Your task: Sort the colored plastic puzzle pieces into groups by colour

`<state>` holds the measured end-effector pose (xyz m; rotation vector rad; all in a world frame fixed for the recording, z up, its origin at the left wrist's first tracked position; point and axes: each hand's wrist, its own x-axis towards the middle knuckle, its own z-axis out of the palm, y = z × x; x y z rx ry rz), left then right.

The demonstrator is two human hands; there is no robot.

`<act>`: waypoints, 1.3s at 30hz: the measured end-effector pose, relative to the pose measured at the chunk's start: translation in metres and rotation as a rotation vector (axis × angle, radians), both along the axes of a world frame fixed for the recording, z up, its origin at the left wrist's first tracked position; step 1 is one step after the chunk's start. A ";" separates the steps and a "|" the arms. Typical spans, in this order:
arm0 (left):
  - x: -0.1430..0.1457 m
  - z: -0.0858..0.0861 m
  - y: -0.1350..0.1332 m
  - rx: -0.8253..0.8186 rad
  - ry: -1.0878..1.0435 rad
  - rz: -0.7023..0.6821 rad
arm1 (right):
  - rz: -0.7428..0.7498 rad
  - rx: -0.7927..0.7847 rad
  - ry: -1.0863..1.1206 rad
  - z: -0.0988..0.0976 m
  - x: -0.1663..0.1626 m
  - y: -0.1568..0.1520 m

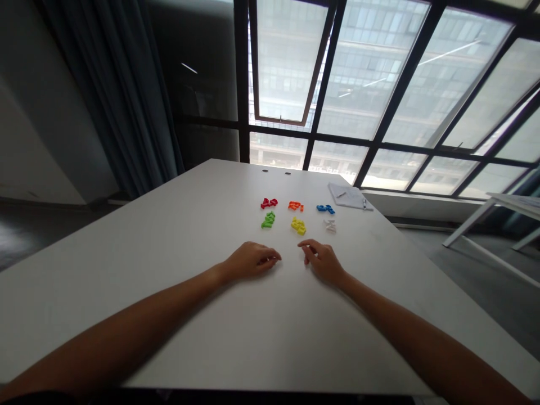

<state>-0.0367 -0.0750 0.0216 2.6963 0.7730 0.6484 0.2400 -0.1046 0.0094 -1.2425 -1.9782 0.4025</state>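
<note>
Both my forearms lie on a white table (126, 253). My left hand (252, 260) rests palm down with its fingers curled loosely, nothing in it. My right hand (321, 260) rests beside it, fingers curled, nothing visible in them. Just beyond the hands lie small piles of coloured plastic pieces in two rows: red (269, 203), orange (296, 206) and blue (325, 209) at the back, green (268, 220), yellow (298, 225) and white (330, 226) in front. Neither hand touches a pile; the yellow pile is nearest.
A paper pad with a pen (349, 196) lies at the table's far right. Two small round holes (275, 171) mark the table's far edge. Large windows and a dark curtain (122, 95) stand behind; another white table (506, 211) is at the right.
</note>
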 end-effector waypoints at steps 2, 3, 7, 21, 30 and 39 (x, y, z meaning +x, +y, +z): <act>0.000 0.010 -0.004 0.025 -0.025 0.016 | -0.035 0.132 -0.017 0.008 0.004 -0.002; -0.001 0.014 -0.005 0.044 -0.038 0.028 | -0.021 0.205 -0.045 0.012 0.006 -0.003; -0.003 0.014 -0.004 0.100 0.013 0.044 | 0.111 0.278 -0.308 0.018 0.004 -0.011; -0.003 -0.024 0.000 0.034 0.353 0.031 | 0.229 -0.117 -0.623 -0.013 -0.005 -0.009; -0.003 -0.025 0.001 0.034 0.367 0.051 | 0.224 -0.121 -0.610 -0.012 -0.006 -0.008; -0.002 -0.023 0.000 0.050 0.413 0.053 | 0.227 -0.196 -0.659 -0.005 -0.008 -0.010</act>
